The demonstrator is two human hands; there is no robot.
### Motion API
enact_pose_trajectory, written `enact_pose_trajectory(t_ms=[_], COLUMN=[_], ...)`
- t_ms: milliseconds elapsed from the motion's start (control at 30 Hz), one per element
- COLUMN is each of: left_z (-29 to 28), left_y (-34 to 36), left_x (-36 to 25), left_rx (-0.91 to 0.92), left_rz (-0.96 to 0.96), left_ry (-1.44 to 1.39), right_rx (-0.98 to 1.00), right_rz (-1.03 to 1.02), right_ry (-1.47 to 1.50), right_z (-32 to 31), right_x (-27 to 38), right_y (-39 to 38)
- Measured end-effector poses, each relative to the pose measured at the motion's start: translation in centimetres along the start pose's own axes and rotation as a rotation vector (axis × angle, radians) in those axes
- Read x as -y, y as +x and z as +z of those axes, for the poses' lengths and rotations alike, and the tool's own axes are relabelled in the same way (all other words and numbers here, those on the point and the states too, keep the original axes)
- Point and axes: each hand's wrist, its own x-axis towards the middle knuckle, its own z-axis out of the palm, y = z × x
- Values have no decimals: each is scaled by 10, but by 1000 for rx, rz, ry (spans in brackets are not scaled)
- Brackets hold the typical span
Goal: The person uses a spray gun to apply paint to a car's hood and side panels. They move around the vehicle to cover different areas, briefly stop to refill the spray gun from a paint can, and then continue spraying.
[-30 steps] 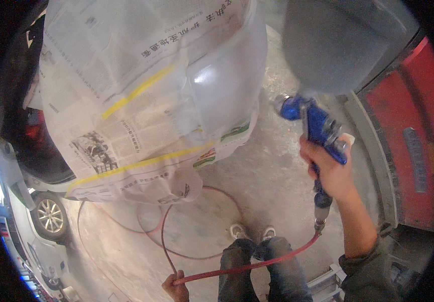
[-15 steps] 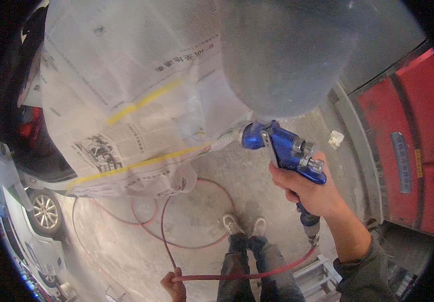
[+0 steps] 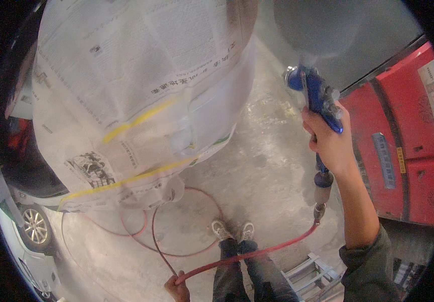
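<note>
My right hand (image 3: pixel 331 136) is wrapped round the handle of a blue spray gun (image 3: pixel 317 93), raised at the right with its nozzle end toward the left. A large grey, rounded cup (image 3: pixel 322 25) sits on top of the gun and runs out of view at the top. From the fitting below the handle, a red air hose (image 3: pixel 257 256) sags across my legs to my left hand (image 3: pixel 178 289), which is closed round it low in the picture. Left of the gun, and apart from it, hangs newspaper masking (image 3: pixel 126 65) with strips of yellow tape (image 3: pixel 139 120).
Loops of hose (image 3: pixel 197 190) lie on the concrete floor near my shoes (image 3: pixel 222 230). A red cabinet (image 3: pixel 413 126) stands at the right. Below it is a metal step ladder (image 3: pixel 312 274). A white car with its wheel (image 3: pixel 34 226) stands at the lower left.
My right hand has moved the spray gun up and to the right, away from the masking paper's edge. My left hand keeps hold of the hose, lower by a little.
</note>
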Motion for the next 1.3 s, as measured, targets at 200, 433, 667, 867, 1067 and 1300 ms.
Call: enact_pose_trajectory(t_ms=[200, 433, 667, 867, 1067, 1300], left_z=[-1, -6, -15, 1, 76, 155], left_y=[8, 12, 15, -14, -56, -117], left_x=[11, 6, 47, -5, 1, -89], left_rx=[12, -14, -84, -52, -154, -186], left_rz=[10, -10, -25, -59, 67, -110], left_ry=[-79, -149, -257, -100, -258, -193], right_rx=[84, 214, 487, 444, 439, 521], right_rz=[142, 149, 54, 143, 100, -9], right_ry=[47, -16, 66, 332, 237, 78], right_z=[6, 20, 34, 7, -57, -85], right_x=[15, 17, 20, 19, 28, 32], right_y=[-7, -32, -52, -29, 39, 120])
